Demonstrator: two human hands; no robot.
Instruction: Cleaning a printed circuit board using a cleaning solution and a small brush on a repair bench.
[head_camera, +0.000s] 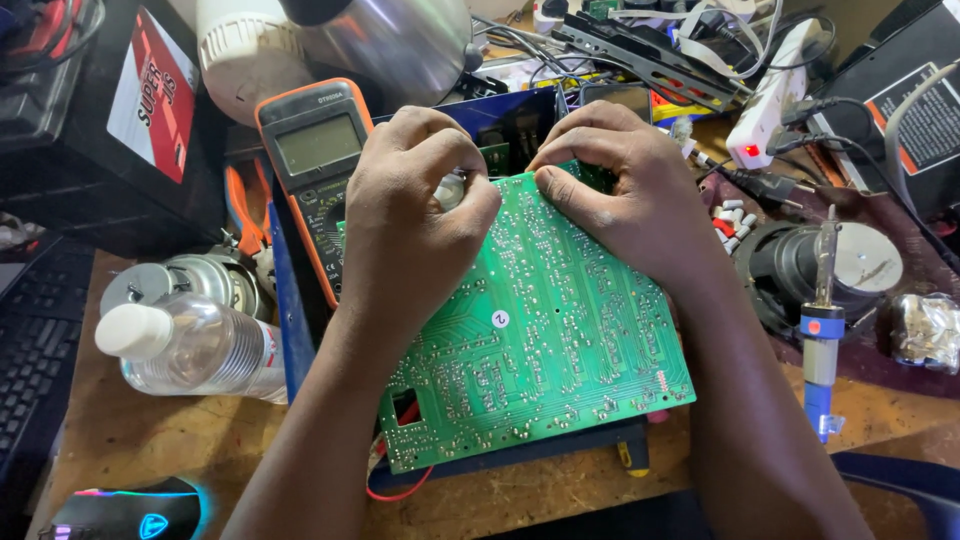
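At the far edge of the large green printed circuit board (540, 320), solder side up, my two hands meet: my left hand (405, 225) is curled tight, thumb and forefinger pinched on a small whitish part (450, 190) at the board's upper left corner, and my right hand (620, 190) lies bent over the upper right corner, fingertips pressing the board's edge and gripping it there. The board sits tilted across a dark blue metal chassis (285, 300), and a small round white sticker (501, 319) marks its middle. A thin red wire (400, 490) loops out beneath its near left corner. Just left of my left hand lies an orange-cased digital multimeter (315, 150) with a grey screen, partly under my wrist. Farther left, a clear plastic bottle with a white cap (190, 345) rests on its side on the wooden bench (180, 440), and behind it stands a black box bearing a slanted red and white label (150, 95). To my right, a blue-handled soldering iron (820, 340) stands near a round black speaker (800, 265), a crumpled ball of foil (925, 330) beside them. Beyond, a white power strip (775, 95) shows a red light, and a black case at the far right carries a white-edged rectangular label (925, 120).
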